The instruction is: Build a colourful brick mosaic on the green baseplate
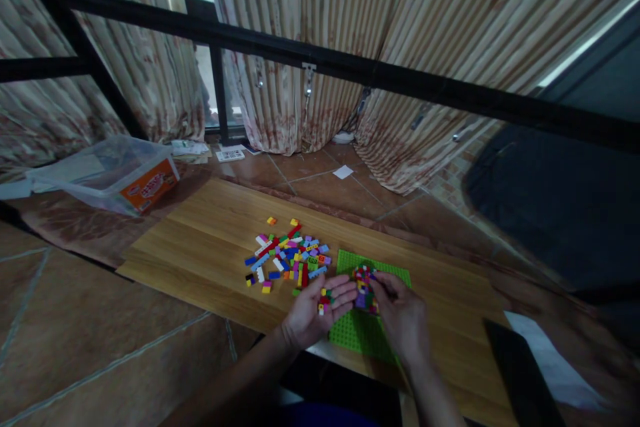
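Note:
My left hand (313, 313) is turned palm up with its fingers stretched out. Several small building bricks (325, 300) in red, yellow, green and white lie on its palm and fingers. Beneath both hands is a green studded baseplate (350, 335). A multicoloured brick build (363, 290) stands on the plate, just past my left fingertips. My right hand (403, 313) reaches in from the right, thumb and fingers pinched at the side of this build. What exactly sits between those fingertips is mostly hidden, though bricks show right at them.
Loose bricks (287, 257) are spread on the wooden table (190, 240) left of the plate. A clear plastic bin (107, 173) with an orange label stands at the far left. Near the right end lie a dark flat object (520, 373) and white paper (553, 360). Black metal bars (350, 65) cross beyond.

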The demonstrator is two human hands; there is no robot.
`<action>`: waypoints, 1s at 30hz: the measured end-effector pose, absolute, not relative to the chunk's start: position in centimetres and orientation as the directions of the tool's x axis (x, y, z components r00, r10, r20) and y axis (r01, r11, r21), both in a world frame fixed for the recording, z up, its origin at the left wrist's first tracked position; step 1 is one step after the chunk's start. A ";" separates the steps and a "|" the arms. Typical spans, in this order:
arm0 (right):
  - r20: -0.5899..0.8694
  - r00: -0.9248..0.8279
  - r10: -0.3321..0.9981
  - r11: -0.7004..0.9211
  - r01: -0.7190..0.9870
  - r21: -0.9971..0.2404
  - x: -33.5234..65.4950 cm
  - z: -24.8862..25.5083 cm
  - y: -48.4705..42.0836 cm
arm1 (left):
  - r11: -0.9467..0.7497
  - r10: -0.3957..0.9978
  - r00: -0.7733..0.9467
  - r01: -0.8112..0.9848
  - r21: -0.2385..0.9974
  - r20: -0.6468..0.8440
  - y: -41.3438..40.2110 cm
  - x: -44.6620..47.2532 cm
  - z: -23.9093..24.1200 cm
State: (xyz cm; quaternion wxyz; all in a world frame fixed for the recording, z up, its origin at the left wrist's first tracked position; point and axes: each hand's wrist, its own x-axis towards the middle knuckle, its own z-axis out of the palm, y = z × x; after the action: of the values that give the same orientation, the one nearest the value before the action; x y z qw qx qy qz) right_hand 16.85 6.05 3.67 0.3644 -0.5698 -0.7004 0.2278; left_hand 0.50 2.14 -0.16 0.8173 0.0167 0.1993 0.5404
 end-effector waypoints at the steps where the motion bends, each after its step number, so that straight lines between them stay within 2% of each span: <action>1: 0.264 -0.081 0.961 0.249 0.674 -0.696 17.2 3.7 6.5 | 0.414 0.891 0.336 -0.876 0.245 -0.304 2.1 0.5 -0.2; 4: 0.319 -0.136 0.938 0.299 0.785 -0.542 17.5 3.7 7.4 | 0.412 0.893 0.334 -0.877 0.247 -0.301 2.1 0.5 -0.1; 7: 0.349 -0.245 0.905 0.383 0.827 -0.412 17.0 3.5 8.0 | 0.414 0.890 0.333 -0.876 0.247 -0.312 2.1 0.4 0.2; 12: 0.304 -0.327 0.895 0.415 0.862 -0.293 16.6 3.3 8.5 | 0.414 0.886 0.326 -0.877 0.243 -0.330 2.0 0.5 0.3; 20: 0.283 -0.372 0.884 0.449 0.845 -0.291 16.1 3.6 9.1 | 0.417 0.887 0.333 -0.877 0.241 -0.321 2.2 0.5 0.1; 30: 0.312 -0.244 0.918 0.362 0.836 -0.411 15.7 3.3 8.4 | 0.416 0.885 0.330 -0.877 0.242 -0.327 2.0 0.5 0.4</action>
State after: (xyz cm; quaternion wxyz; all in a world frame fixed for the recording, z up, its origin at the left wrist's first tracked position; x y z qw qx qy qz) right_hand 15.69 8.42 3.25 0.2559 -0.5590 -0.7846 0.0798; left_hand 0.53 1.99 0.40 0.8154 0.0106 0.2078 0.5403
